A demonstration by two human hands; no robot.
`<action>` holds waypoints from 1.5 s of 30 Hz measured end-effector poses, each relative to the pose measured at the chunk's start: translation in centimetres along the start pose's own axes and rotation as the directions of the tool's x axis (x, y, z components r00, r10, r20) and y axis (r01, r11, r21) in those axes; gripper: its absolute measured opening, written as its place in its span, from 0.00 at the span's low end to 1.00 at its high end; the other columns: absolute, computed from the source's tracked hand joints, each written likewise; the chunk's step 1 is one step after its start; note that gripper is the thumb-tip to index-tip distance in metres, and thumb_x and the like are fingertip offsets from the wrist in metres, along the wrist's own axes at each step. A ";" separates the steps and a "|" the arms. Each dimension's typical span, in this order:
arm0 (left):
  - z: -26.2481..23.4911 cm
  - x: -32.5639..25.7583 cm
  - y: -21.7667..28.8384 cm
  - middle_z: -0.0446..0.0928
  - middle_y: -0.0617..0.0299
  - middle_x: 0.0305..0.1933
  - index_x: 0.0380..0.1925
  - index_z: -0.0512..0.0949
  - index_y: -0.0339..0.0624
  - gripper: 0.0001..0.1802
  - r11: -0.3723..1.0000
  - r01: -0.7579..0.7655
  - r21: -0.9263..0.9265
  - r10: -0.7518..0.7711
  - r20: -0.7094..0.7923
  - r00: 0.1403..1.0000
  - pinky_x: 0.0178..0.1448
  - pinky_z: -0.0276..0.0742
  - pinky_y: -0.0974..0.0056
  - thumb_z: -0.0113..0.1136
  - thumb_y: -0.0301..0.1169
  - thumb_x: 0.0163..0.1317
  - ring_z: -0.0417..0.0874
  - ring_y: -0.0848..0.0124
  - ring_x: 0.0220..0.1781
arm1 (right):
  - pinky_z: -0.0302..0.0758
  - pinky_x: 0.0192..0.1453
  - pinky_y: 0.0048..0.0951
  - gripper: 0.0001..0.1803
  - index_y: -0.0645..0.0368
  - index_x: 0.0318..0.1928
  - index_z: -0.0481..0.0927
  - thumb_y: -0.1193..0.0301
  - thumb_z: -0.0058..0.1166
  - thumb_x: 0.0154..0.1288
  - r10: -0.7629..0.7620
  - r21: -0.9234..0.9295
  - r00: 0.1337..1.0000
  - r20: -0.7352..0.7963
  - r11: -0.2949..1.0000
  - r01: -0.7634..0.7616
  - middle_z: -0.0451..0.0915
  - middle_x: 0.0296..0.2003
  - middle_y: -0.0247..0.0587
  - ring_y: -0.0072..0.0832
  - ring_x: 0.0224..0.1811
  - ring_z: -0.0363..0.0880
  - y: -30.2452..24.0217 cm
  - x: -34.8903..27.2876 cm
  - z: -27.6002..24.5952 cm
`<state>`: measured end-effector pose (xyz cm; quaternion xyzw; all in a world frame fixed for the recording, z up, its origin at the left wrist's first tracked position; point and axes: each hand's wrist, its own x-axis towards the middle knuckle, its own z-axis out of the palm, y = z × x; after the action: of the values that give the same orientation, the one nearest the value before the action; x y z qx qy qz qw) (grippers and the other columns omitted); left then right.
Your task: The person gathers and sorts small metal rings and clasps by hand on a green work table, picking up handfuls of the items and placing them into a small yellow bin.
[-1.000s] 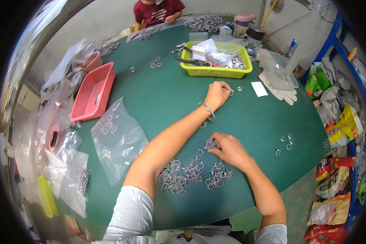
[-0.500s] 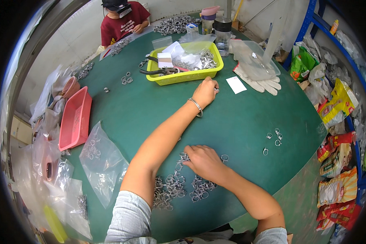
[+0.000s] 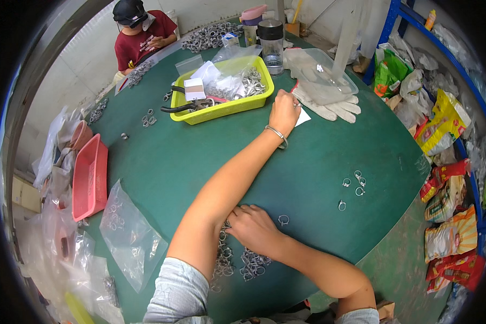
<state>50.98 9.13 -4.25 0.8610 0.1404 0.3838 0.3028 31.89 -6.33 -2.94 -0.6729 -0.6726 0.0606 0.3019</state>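
My left hand (image 3: pixel 284 110) reaches far across the green table (image 3: pixel 318 156), with a thin bracelet at the wrist. Its fingers are pinched on what looks like a small metal ring, beside a white paper slip (image 3: pixel 303 116) and the yellow tray (image 3: pixel 227 108). Close to my body, my right hand (image 3: pixel 254 229) rests palm down on a pile of metal rings (image 3: pixel 251 264). Its fingers curl among them, and I cannot see whether they grip any. A single ring (image 3: pixel 283 220) lies just right of that hand.
The yellow tray holds pliers (image 3: pixel 186 105), bags and rings. White gloves (image 3: pixel 335 108) lie right of it, with a lidded jar (image 3: pixel 271 46) behind. Several loose rings (image 3: pixel 353 186) lie at right. A pink tray (image 3: pixel 89 175) and plastic bags (image 3: pixel 129 237) sit left. A person in red (image 3: pixel 140 35) sits opposite.
The view has tipped up, so the table sits lower in the picture. My left hand stays outstretched by the yellow tray and paper slip. My right hand stays on the ring pile.
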 end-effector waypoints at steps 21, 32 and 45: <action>-8.0 -4.1 2.9 0.78 0.57 0.29 0.29 0.77 0.29 0.07 0.645 0.604 -0.468 -0.439 0.420 0.794 0.30 0.77 0.75 0.63 0.21 0.51 0.79 0.75 0.26 | 0.74 0.41 0.36 0.13 0.63 0.33 0.72 0.68 0.60 0.52 0.051 0.008 0.995 0.088 0.999 -0.052 0.77 0.29 0.45 0.39 0.36 0.78 0.0 0.0 -0.8; -16.3 -9.2 3.4 0.74 0.58 0.31 0.33 0.72 0.32 0.05 0.396 0.748 -0.532 -0.640 0.424 0.641 0.39 0.82 0.72 0.55 0.21 0.57 0.80 0.72 0.32 | 0.74 0.38 0.40 0.15 0.62 0.34 0.71 0.68 0.61 0.51 0.017 0.038 0.997 0.072 0.999 -0.019 0.77 0.30 0.47 0.44 0.35 0.77 -0.6 0.0 -1.6; -34.7 -16.9 0.4 0.74 0.57 0.35 0.35 0.71 0.32 0.05 0.362 0.591 -0.721 -0.742 0.161 0.651 0.50 0.81 0.66 0.51 0.22 0.60 0.79 0.70 0.39 | 0.72 0.36 0.41 0.16 0.62 0.38 0.74 0.70 0.62 0.50 0.076 0.083 0.992 0.101 0.993 -0.085 0.77 0.29 0.48 0.45 0.33 0.76 -0.9 0.0 -1.9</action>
<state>13.87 15.12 4.39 0.4930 0.3440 0.3292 0.7282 32.00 -6.99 -0.93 -0.6819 -0.6556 0.1349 0.2950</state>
